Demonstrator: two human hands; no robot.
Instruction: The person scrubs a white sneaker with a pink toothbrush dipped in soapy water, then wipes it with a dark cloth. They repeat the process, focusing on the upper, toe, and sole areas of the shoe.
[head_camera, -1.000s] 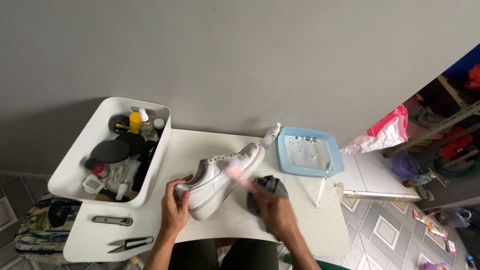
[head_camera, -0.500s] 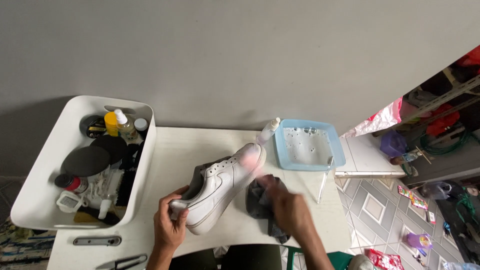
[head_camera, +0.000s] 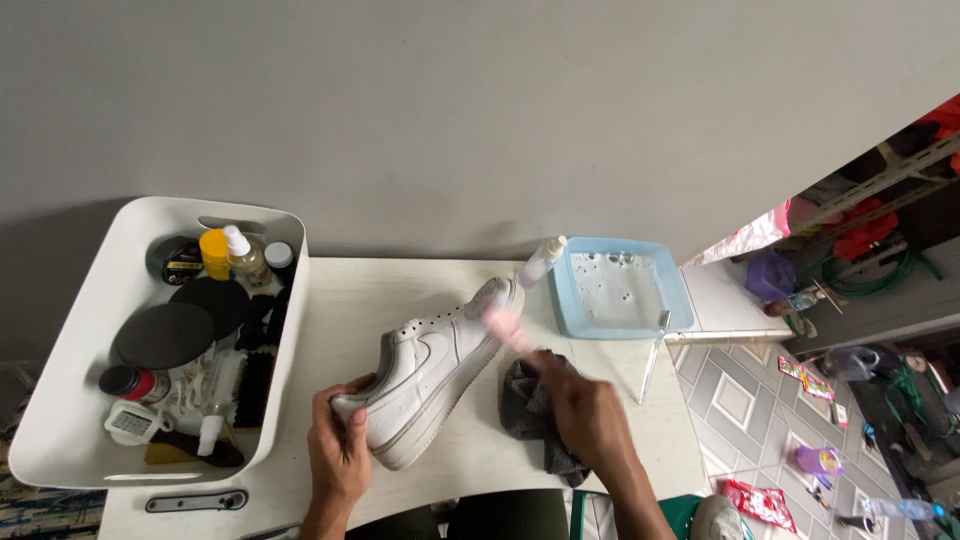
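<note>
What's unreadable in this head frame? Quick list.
- Pink tool in the right hand: motion-blurred, so its kind is unclear.
- Sneaker heel: covered by the left hand.
- Dark cloth: partly under the right hand.
- White bin contents: overlapping, too small to sort.
- Grey tool at the bottom: too small to identify.

- The shoe (head_camera: 432, 370) is a white low sneaker with small holes on the toe part; it is tilted on its side on the white table, the sole turned to the person, the heel low at the left and the toe high at the right.
- The brush (head_camera: 503, 326) is pink and blurred; it touches the toe of the shoe.
- The cloth (head_camera: 522, 408) is dark grey and crumpled; it lies just beside the shoe, on its right.
</note>
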